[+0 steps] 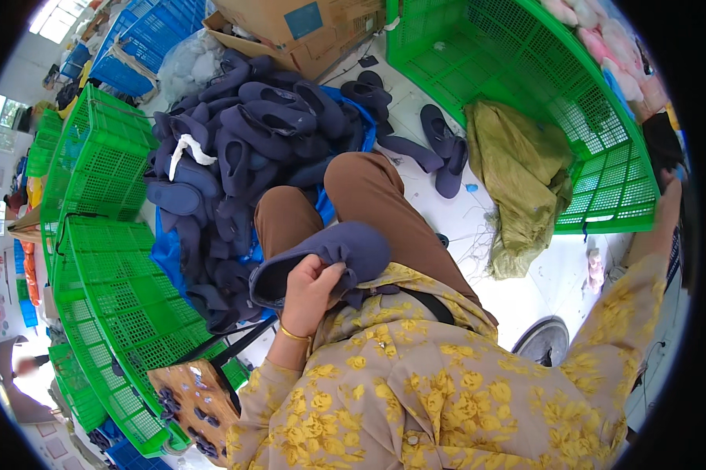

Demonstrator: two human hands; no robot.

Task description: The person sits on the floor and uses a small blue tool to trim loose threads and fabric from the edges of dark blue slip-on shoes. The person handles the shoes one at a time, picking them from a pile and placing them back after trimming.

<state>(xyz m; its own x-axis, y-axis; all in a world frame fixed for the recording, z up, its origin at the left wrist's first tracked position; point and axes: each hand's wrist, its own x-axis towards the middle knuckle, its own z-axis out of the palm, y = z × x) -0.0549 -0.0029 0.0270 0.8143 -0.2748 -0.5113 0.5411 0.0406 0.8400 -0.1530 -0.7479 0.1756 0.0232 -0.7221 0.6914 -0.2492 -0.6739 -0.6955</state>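
In my left hand (310, 286) is a dark blue slip-on shoe (365, 247), held over my lap. My thumb and fingers are closed on a small fabric bow (339, 254) at the front of its opening. My right arm stretches far out to the right, and my right hand (671, 184) lies at the dim rim of the picture, close to the outer edge of a green crate. Its fingers are too dark and small to make out. A large heap of similar dark blue shoes (267, 117) lies in front of my knees on a blue sheet (165, 254).
Green mesh crates (102, 157) line the left, and a big green crate (611, 188) stands at the right. An olive cloth sack (517, 172) hangs over its edge. Cardboard boxes (259, 23) stand behind the heap. A wooden board (192, 392) with small dark bows sits at my left elbow.
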